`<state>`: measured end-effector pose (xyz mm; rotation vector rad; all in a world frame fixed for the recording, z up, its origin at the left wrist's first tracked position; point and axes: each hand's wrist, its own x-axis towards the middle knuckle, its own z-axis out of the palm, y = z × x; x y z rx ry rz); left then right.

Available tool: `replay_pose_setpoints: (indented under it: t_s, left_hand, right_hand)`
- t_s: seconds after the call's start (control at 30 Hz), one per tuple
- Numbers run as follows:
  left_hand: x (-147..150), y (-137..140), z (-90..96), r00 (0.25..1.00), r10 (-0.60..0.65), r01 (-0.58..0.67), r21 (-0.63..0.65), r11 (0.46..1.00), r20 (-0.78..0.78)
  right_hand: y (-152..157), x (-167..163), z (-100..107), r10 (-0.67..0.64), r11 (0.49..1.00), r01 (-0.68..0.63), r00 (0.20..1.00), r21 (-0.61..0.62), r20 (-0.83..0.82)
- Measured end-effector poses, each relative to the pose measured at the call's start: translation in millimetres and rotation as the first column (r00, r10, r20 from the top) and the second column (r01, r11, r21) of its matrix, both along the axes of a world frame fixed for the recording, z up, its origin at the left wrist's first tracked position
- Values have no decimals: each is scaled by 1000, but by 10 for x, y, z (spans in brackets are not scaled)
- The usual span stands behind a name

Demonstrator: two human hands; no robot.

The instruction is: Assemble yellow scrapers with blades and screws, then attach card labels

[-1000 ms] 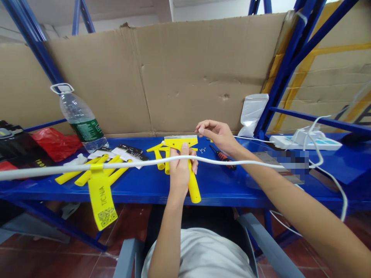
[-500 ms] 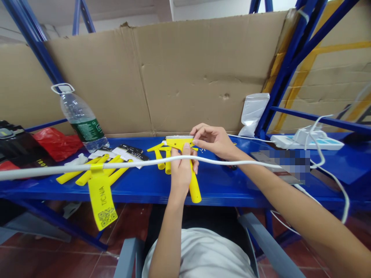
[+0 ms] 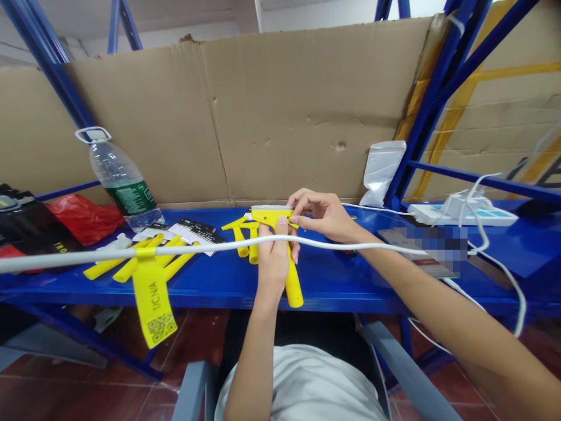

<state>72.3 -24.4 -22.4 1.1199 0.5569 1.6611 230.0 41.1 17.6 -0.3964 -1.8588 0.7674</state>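
Note:
My left hand (image 3: 274,260) is wrapped round a yellow T-shaped scraper (image 3: 294,286), its thumb pressed on the front of the head. The handle points down towards me, and a thin pale strip runs along the top edge of the head. At the right end of that head, my right hand (image 3: 322,216) has thumb and fingers pinched together. Whatever small thing may be between those fingertips is hidden. Behind the left hand lie more yellow scrapers (image 3: 241,242) on the blue table (image 3: 232,286).
Several yellow handles (image 3: 182,266) lie at left beside black and white cards (image 3: 193,231). A water bottle (image 3: 127,187) stands behind them, near a red plastic bag (image 3: 85,217). A white cable (image 3: 223,245) with a yellow tag (image 3: 154,304) crosses in front. A power strip (image 3: 495,217) lies at right.
My right hand's fingers have shifted very slightly at the end of the scraper head. My left hand and the scraper stay almost still.

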Motion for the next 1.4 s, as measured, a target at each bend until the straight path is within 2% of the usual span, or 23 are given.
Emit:
replay_pose_setpoints:
  t_s: [0.47,1.4]
  left_hand:
    - [5,-3,-7,999,18,-17,29,999,-30]
    - [-5,1,-5,999,18,-18,24,1000,-35]
  right_hand:
    - [-4,2,-6,-9,999,8,999,39,40]
    - [-12,-23,4,60,997,-61,998,-49,-23]
